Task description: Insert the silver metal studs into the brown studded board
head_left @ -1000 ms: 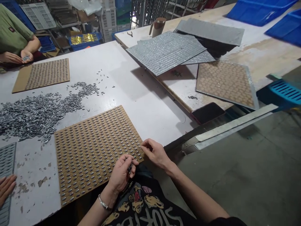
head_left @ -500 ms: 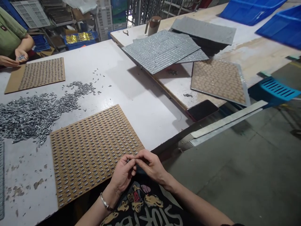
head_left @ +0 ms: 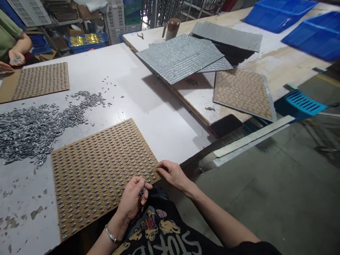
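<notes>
A brown board (head_left: 106,170) lies on the table in front of me, covered with rows of small grey spindle-shaped metal pieces set in slots. My left hand (head_left: 134,196) is curled around several of these metal pieces (head_left: 142,191) at the board's near edge, palm partly up. At the board's right corner, my right hand (head_left: 171,175) has thumb and forefinger pinched together over the end of a row. Whatever is between those fingertips is too small to make out. A big heap of the same metal pieces (head_left: 29,131) spreads beyond the board to the left.
Across the table (head_left: 170,131), a co-worker's hand (head_left: 17,58) holds metal pieces beside a similar board (head_left: 42,81). To the right are stacked ribbed grey sheets (head_left: 180,58), a patterned panel (head_left: 243,92), a phone (head_left: 225,125), a mug (head_left: 172,29) and blue bins (head_left: 278,14).
My hands have come apart. The right moved from the left hand's fingertips to the board's right corner; the left lowered slightly. The co-worker's hand opened outward, and the view shifted a little.
</notes>
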`<state>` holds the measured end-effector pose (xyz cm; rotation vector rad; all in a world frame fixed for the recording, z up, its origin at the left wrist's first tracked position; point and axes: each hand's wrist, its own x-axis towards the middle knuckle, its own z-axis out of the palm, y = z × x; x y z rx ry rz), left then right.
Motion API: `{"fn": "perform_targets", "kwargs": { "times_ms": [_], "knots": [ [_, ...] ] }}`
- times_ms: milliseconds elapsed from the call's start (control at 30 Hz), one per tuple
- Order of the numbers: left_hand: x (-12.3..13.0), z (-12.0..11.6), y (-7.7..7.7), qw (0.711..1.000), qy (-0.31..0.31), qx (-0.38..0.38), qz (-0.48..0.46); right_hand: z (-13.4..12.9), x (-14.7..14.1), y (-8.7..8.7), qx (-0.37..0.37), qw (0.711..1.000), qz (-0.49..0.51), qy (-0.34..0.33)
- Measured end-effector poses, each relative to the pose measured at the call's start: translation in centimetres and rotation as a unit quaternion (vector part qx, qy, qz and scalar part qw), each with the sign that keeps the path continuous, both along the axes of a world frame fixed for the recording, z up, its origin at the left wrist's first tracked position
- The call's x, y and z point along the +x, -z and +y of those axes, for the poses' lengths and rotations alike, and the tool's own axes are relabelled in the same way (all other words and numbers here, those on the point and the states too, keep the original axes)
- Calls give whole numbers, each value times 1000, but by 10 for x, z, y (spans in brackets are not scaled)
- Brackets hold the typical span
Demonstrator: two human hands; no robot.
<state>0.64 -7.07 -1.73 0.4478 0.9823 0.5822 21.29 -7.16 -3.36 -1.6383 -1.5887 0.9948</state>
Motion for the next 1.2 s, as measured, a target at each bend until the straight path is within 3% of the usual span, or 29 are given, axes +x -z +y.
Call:
{"fn": "perform_targets", "kwargs": {
  "times_ms": [200,400,567,767,900,1033,1200],
  "knots": [
    [-3,1,8,999,5,-28,18,3,-8,6,26,995,-92,-43],
    [0,2,1,999,-7,-34,-17,6,-5,11,30,995,-88,-21],
    [4,0,-4,999,-12,-26,-31,-8,-2,-8,33,998,9,45],
    [15,-8,-5,996,6,-67,-60,-39,-21,-30,28,996,84,-25],
    [18,-12,-2,996,36,-64,-54,-44,-23,-23,-13,993,116,21],
    [14,-13,-2,998,44,-40,-30,-34,-7,-9,-68,985,131,85],
    [6,-11,-6,997,73,22,8,-17,7,2,20,1000,21,2]
  ]
}}
